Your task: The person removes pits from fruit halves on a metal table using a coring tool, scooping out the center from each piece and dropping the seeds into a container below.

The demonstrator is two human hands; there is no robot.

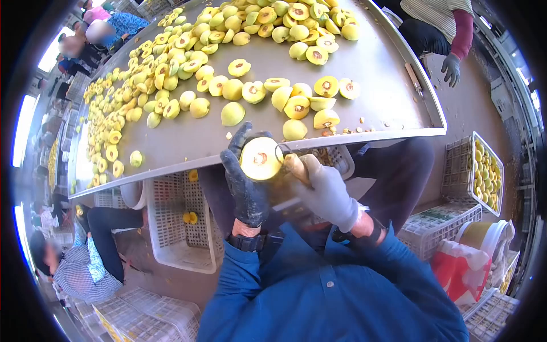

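Cupping halved fruit [261, 158] in left hand [249, 196], cut face showing.
Clasping tool [296, 170] in right hand [327, 196], partly covering handle [301, 175]; cannot tell loop's [277, 151] contact with fruit.

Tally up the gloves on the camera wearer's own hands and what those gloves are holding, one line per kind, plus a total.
Dark glove: 1
Pale glove: 1
Cut fruit: 1
Loop-ended tool: 1
Total: 4

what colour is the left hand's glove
The left glove is blackish with paler smudges, clearest in the head view.
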